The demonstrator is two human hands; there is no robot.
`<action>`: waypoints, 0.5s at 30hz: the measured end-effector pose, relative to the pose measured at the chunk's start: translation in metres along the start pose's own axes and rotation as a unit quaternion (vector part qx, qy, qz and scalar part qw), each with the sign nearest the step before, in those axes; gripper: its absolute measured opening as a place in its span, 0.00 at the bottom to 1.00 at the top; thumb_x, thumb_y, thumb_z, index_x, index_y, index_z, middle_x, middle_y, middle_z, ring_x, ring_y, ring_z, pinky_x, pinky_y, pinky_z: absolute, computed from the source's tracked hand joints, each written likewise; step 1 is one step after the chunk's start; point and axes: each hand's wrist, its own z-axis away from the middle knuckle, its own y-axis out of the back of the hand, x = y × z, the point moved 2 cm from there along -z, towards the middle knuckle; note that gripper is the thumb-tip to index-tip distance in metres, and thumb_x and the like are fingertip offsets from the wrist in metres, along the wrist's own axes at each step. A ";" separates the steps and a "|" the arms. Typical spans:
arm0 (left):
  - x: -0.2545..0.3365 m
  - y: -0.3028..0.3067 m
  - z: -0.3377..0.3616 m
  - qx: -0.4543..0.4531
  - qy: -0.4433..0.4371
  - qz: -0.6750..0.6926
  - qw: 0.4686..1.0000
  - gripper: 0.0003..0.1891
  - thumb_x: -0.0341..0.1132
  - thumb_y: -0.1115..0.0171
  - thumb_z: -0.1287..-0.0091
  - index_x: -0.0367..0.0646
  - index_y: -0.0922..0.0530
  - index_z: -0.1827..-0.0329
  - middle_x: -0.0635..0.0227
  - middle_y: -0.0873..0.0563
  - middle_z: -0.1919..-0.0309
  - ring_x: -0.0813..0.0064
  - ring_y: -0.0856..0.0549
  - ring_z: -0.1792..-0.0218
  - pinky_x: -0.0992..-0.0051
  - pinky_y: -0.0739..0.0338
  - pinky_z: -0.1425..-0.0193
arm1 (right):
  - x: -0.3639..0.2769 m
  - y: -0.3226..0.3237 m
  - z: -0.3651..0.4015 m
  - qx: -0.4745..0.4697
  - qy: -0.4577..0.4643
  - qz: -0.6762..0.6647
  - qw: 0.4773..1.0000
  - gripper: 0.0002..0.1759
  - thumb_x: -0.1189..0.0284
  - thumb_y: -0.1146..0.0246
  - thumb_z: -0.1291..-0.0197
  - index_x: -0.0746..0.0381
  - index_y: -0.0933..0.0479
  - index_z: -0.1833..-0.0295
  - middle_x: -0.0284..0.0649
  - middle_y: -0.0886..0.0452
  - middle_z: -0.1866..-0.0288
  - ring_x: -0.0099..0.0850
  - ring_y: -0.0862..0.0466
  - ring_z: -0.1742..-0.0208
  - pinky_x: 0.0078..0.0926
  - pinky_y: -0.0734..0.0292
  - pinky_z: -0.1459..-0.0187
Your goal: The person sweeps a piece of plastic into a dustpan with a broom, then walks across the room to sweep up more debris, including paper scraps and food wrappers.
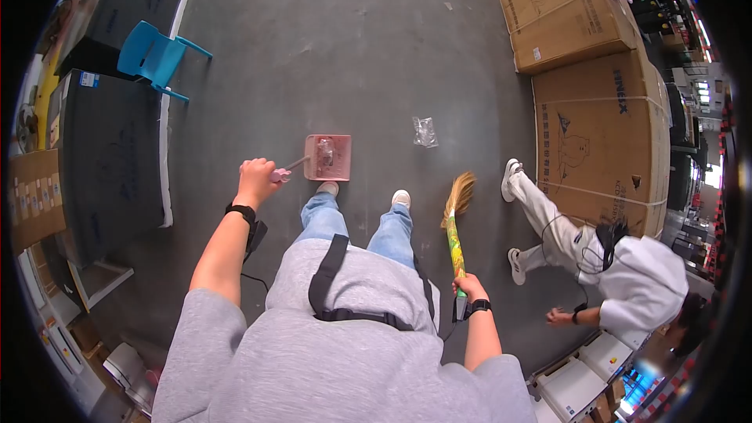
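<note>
My left hand (257,180) is closed around the pink handle of a dustpan (342,168). The pink pan rests on the floor by my left shoe, with a crumpled piece of clear plastic (326,152) in it. In my right hand (471,288) is a broom (456,247) with a green and yellow patterned handle. Its straw bristles point forward, to the right of my right shoe. Another clear plastic wrapper (425,131) lies on the grey floor ahead, between the dustpan and the broom.
Large cardboard boxes (595,137) stand along the right side. A person in a white top (638,278) is beside them, close to my right. On the left are a blue chair (153,56) and dark boxes (110,153). Grey floor (352,47) stretches ahead.
</note>
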 end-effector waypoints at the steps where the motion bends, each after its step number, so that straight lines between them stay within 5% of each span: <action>1: 0.000 0.003 -0.006 -0.018 -0.005 -0.011 1.000 0.13 0.46 0.28 0.55 0.48 0.19 0.76 0.68 0.18 0.74 0.65 0.17 0.66 0.62 0.26 0.59 | -0.003 -0.008 0.002 0.000 0.004 -0.010 1.000 0.01 0.80 0.42 0.44 0.65 0.28 0.65 0.36 0.23 0.76 0.26 0.23 0.78 0.26 0.25 0.75; 6: 0.004 -0.002 -0.033 -0.099 -0.045 -0.036 0.993 0.17 0.53 0.31 0.53 0.48 0.20 0.77 0.69 0.17 0.76 0.64 0.16 0.73 0.64 0.22 0.70 | -0.015 -0.048 0.013 0.022 0.025 -0.058 0.998 0.04 0.83 0.40 0.50 0.65 0.27 0.67 0.37 0.23 0.78 0.27 0.23 0.80 0.26 0.25 0.76; 15: 0.000 -0.004 -0.025 -0.040 -0.084 -0.019 0.995 0.16 0.53 0.32 0.53 0.50 0.20 0.77 0.72 0.18 0.77 0.66 0.15 0.76 0.67 0.20 0.73 | -0.023 -0.145 0.030 0.056 0.053 0.036 0.996 0.09 0.82 0.39 0.52 0.67 0.25 0.62 0.37 0.22 0.76 0.26 0.21 0.78 0.26 0.24 0.75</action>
